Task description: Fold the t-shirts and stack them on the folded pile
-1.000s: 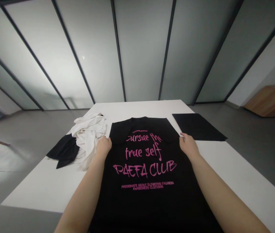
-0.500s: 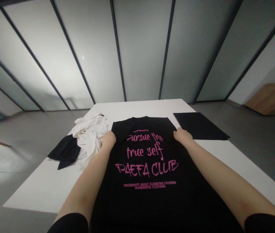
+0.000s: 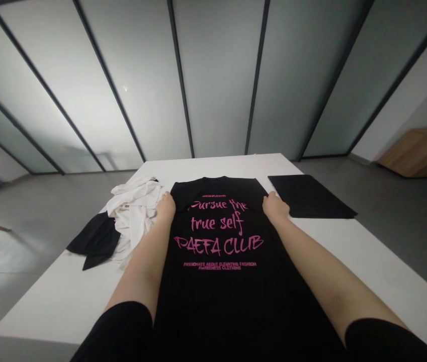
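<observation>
A black T-shirt point(image 3: 213, 291) with pink lettering is spread out in front of me, its collar toward the far side of the white table point(image 3: 349, 251). My left hand point(image 3: 166, 206) is closed on its left edge near the sleeve. On the opposite edge, at about the same height, my right hand point(image 3: 275, 206) grips the fabric. The sleeves look turned inward over the top of the lettering. The shirt's near end runs down out of the picture, and my fingertips are partly hidden by the backs of my hands.
Left of the shirt lies a rumpled heap of white cloth point(image 3: 134, 201) with a black garment point(image 3: 96, 239) beside it. A flat black folded cloth point(image 3: 311, 196) rests at the right. Frosted glass panels point(image 3: 217, 75) stand beyond the table, and a wooden piece point(image 3: 419, 151) is far right.
Both hands have moved slightly forward with the shirt, carrying its collar and lettering farther from me. The top of the lettering shows more fully. The side piles have not been disturbed.
</observation>
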Demonstrator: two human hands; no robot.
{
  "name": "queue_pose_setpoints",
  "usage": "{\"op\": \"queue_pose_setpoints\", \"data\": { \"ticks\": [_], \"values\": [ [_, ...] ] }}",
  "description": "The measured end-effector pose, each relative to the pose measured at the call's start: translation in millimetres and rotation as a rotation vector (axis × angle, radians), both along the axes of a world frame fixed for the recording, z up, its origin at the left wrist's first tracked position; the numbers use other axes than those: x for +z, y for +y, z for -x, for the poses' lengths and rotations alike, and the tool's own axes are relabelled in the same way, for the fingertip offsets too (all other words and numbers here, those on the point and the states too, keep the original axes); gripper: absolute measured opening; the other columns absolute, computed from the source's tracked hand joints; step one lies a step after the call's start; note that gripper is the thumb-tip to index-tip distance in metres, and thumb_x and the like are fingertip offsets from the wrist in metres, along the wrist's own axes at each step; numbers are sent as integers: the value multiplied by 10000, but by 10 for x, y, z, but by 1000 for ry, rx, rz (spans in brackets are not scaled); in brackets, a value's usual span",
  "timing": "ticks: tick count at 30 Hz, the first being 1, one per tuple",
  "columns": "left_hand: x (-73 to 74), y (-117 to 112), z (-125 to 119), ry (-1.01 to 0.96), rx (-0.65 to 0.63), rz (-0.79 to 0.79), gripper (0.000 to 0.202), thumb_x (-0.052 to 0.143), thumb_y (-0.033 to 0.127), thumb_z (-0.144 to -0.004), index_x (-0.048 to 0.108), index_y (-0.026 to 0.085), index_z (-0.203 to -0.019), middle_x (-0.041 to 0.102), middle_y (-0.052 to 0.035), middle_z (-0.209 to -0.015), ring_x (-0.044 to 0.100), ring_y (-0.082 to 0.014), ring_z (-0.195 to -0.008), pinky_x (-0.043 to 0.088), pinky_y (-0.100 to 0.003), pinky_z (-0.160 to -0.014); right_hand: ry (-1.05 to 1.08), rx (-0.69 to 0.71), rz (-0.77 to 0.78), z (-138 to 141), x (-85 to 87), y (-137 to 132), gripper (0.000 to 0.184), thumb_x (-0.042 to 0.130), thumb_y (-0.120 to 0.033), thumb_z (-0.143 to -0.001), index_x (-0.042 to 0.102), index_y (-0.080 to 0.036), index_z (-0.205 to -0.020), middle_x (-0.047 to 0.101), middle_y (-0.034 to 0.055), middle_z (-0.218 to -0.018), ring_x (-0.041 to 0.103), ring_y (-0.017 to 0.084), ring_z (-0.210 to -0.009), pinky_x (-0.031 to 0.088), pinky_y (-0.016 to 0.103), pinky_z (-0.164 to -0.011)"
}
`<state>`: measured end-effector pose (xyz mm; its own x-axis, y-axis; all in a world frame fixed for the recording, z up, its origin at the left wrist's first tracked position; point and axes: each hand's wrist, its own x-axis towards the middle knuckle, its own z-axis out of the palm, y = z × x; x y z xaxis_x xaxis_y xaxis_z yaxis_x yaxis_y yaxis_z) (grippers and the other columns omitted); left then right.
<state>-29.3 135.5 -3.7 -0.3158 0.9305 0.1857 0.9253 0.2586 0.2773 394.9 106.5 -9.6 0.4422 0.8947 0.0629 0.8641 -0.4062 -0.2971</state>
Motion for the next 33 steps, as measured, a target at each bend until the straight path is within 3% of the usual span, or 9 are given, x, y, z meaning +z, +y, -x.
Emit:
{"op": "queue_pose_setpoints", "data": {
  "ticks": [3, 6, 10, 12, 15, 20, 27, 30, 33],
  "values": [
    [0, -19, -6, 36, 14, -15, 375, 346, 279, -1093, 571, 99, -1334, 680, -286, -1270, 709, -390, -1178, 536, -455, -953, 22, -22, -13, 16, -10, -48, 386, 410, -388, -1106, 594, -120, -1312, 737, 239, -1220, 724, 349, -1130, 547, 445, -933],
    [-4, -111, -4, 66, 13, -57, 343, 392, 321, -1092, 593, 122, -1286, 697, -259, -1236, 687, -366, -1204, 529, -427, -964, 11, -1, -141, 0, -22, -121, 390, 437, -395, -1092, 603, -116, -1308, 724, 229, -1209, 704, 341, -1096, 534, 436, -920],
    [-27, -338, 47, 110, -71, -137, 313, 436, 322, -1067, 623, 142, -1242, 690, -209, -1256, 678, -336, -1193, 526, -418, -989, -109, 287, -441, -44, -50, -251, 318, 461, -326, -1060, 703, -140, -1151, 700, 211, -1217, 642, 351, -1131, 495, 456, -979],
    [-46, -472, 100, 120, -123, -113, 298, 457, 308, -1047, 642, 157, -1225, 692, -188, -1263, 678, -323, -1193, 528, -415, -1002, -116, 480, -479, -43, -98, -333, 335, 434, -313, -1068, 734, -166, -1092, 714, 181, -1189, 644, 331, -1114, 486, 450, -1010],
    [-73, -668, 202, 117, -127, -64, 349, 477, 316, -1030, 624, 153, -1301, 698, -186, -1292, 688, -322, -1195, 536, -424, -1006, -96, 629, -337, -15, -232, -457, 391, 427, -357, -1079, 739, -174, -1227, 710, 175, -1291, 657, 328, -1168, 489, 448, -1055],
    [-59, -950, 330, 129, -84, 69, 407, 447, 334, -1039, 601, 99, -1333, 757, -215, -1194, 736, -351, -1129, 544, -445, -976, -94, 561, -146, -34, -449, -539, 573, 421, -438, -1081, 584, -123, -1530, 529, 196, -1611, 472, 364, -1501, 353, 478, -1246],
    [34, -1133, 220, 209, -37, 183, 439, 395, 338, -1059, 564, 71, -1364, 769, -227, -1036, 766, -370, -991, 560, -459, -864, -94, 502, -33, -43, -472, -687, 671, 371, -467, -1080, 430, -117, -1649, 367, 201, -1723, 345, 400, -1584, 259, 554, -1284],
    [96, -1127, 87, 293, -41, 143, 452, 394, 272, -1040, 565, 48, -1394, 725, -275, -1158, 728, -394, -1091, 545, -478, -908, -61, 454, 42, 100, -440, -794, 709, 392, -499, -1070, 374, -141, -1682, 304, 202, -1750, 289, 440, -1599, 219, 618, -1279],
    [173, -1097, -209, 361, -113, 94, 519, 488, 285, -994, 534, 93, -1474, 636, -284, -1370, 622, -417, -1280, 502, -510, -1014, -28, 385, 165, 402, -341, -842, 757, 419, -562, -1056, 344, -168, -1698, 257, 217, -1762, 233, 494, -1603, 184, 695, -1252]
  ]
}}
